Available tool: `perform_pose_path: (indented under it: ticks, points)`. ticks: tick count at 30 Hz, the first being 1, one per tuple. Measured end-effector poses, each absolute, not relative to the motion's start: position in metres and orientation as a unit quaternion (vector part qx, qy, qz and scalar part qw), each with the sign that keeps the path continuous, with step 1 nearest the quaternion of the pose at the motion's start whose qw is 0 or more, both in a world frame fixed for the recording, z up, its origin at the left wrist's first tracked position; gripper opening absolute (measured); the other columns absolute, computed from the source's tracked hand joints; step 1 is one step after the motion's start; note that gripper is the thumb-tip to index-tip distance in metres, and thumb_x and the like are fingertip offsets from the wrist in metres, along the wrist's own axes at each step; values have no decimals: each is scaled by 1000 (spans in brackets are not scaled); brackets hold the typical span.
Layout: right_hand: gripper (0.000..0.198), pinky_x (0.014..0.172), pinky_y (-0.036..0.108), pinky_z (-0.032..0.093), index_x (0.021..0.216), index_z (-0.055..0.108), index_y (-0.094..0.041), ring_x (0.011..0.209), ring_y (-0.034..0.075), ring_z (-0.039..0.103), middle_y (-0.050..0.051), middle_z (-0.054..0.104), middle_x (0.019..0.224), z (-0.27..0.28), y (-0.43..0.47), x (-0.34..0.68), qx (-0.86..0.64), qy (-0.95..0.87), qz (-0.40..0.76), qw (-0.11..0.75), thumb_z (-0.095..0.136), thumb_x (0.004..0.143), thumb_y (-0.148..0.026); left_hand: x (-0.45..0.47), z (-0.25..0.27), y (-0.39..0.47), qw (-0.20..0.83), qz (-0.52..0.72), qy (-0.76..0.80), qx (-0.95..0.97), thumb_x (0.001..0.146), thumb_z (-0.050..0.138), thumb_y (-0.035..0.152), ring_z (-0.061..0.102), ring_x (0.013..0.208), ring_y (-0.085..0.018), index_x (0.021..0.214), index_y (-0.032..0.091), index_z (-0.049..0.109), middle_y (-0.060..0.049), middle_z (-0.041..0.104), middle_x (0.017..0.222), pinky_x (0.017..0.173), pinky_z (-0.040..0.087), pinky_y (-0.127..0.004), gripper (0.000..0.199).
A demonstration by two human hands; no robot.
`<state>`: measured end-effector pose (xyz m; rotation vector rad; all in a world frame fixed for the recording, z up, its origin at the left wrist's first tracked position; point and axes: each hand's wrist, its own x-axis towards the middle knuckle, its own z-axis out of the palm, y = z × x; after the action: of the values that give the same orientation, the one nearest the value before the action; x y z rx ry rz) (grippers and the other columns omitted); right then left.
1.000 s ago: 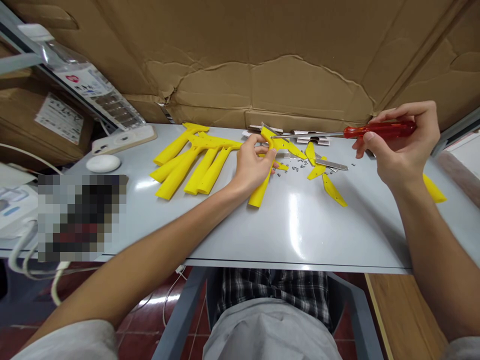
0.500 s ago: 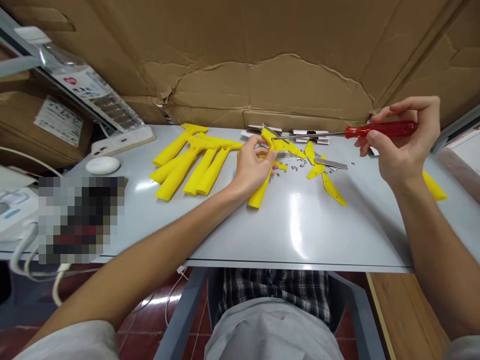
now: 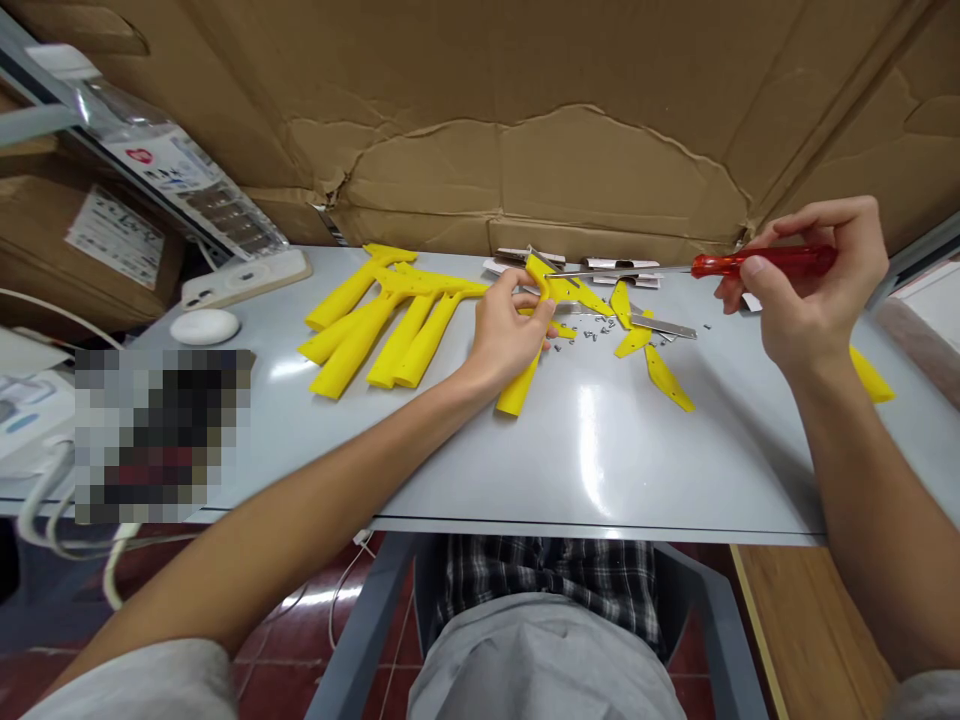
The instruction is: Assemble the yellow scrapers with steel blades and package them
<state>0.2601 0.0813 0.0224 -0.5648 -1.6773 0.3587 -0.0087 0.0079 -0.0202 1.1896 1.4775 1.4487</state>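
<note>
My left hand (image 3: pixel 504 325) is closed around a yellow plastic handle (image 3: pixel 517 392) with an angled head, its lower end near the tabletop. In my right hand (image 3: pixel 821 285) is a screwdriver (image 3: pixel 765 263) with a clear red grip, held almost level. Its long shaft points left, and the tip meets the head of the yellow handle beside my left fingers. Loose small screws (image 3: pixel 592 330) lie just right of my left hand. Around them are flat yellow pieces (image 3: pixel 667 378) and a thin metal blade (image 3: pixel 667 327).
Several yellow handles (image 3: pixel 352 350) lie in a group at left, and another yellow piece (image 3: pixel 870 375) is by my right forearm. Folded metal strips (image 3: pixel 619 270) sit against the cardboard (image 3: pixel 525 110). A power strip (image 3: pixel 247 280), white mouse (image 3: pixel 205 326) and plastic bottle (image 3: pixel 169 160) stand left.
Almost nothing differs. My right hand and the screwdriver have shifted very slightly right; the left hand keeps its hold on the yellow handle.
</note>
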Motion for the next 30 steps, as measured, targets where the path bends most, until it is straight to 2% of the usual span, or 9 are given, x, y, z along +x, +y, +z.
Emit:
perform_pose_path:
  ticks: [3, 7, 9, 12, 15, 18, 23, 27, 30]
  points:
    - [45, 41, 25, 49, 100, 54, -24, 56, 12, 66, -3, 61, 87, 25, 80, 258, -219, -732, 186, 618, 87, 71, -35, -9, -21, 9, 370, 568, 573, 461, 92, 71, 16, 71, 60, -13, 105, 22, 54, -4, 70, 91, 48, 54, -22, 23]
    - [40, 42, 25, 50, 100, 54, -22, 57, 13, 68, -3, 66, 84, 26, 80, 258, -208, -734, 188, 618, 85, 76, -27, -10, -22, 10, 372, 575, 567, 458, 93, 70, 16, 71, 61, -13, 104, 22, 54, -4, 70, 92, 49, 54, -21, 21]
    - [38, 42, 25, 50, 98, 54, -21, 56, 14, 67, -3, 66, 78, 26, 82, 259, -203, -732, 176, 627, 85, 78, -27, -10, -22, 9, 372, 574, 567, 458, 92, 72, 17, 72, 62, -13, 104, 22, 55, -3, 70, 91, 50, 54, -20, 22]
    - [36, 42, 25, 49, 94, 55, -20, 54, 13, 67, -5, 58, 74, 25, 85, 261, -203, -723, 156, 642, 85, 79, -32, -9, -22, 8, 372, 563, 572, 466, 92, 71, 17, 72, 63, -13, 106, 22, 54, -3, 70, 90, 49, 54, -19, 22]
    - [33, 39, 22, 42, 90, 57, -18, 53, 12, 66, -5, 50, 75, 26, 84, 261, -223, -721, 122, 644, 82, 82, -37, -9, -22, 7, 369, 554, 577, 473, 92, 71, 17, 71, 59, -12, 105, 22, 54, -2, 69, 90, 47, 54, -20, 22]
    - [30, 37, 22, 38, 90, 57, -20, 52, 11, 64, -4, 50, 72, 27, 79, 258, -234, -721, 114, 642, 76, 87, -43, -9, -22, 8, 360, 555, 578, 478, 92, 72, 17, 70, 58, -12, 104, 23, 53, -3, 69, 92, 46, 54, -20, 23]
    - [49, 39, 28, 45, 96, 55, -25, 52, 14, 62, -2, 61, 82, 30, 72, 254, -220, -716, 171, 640, 86, 72, -56, -10, -24, 10, 348, 552, 583, 484, 91, 71, 15, 70, 58, -11, 104, 23, 52, -3, 69, 94, 47, 55, -20, 24]
    - [43, 43, 30, 50, 98, 56, -26, 56, 17, 66, -4, 60, 71, 29, 73, 256, -249, -714, 168, 632, 85, 76, -49, -9, -23, 9, 345, 551, 589, 480, 90, 73, 15, 70, 58, -11, 103, 23, 53, -3, 69, 93, 49, 55, -21, 26]
    - [35, 40, 28, 48, 93, 59, -22, 52, 16, 66, -5, 56, 67, 28, 76, 259, -240, -718, 171, 631, 85, 77, -39, -9, -22, 8, 358, 558, 585, 468, 89, 76, 16, 70, 60, -13, 102, 23, 54, -3, 69, 91, 50, 56, -22, 26]
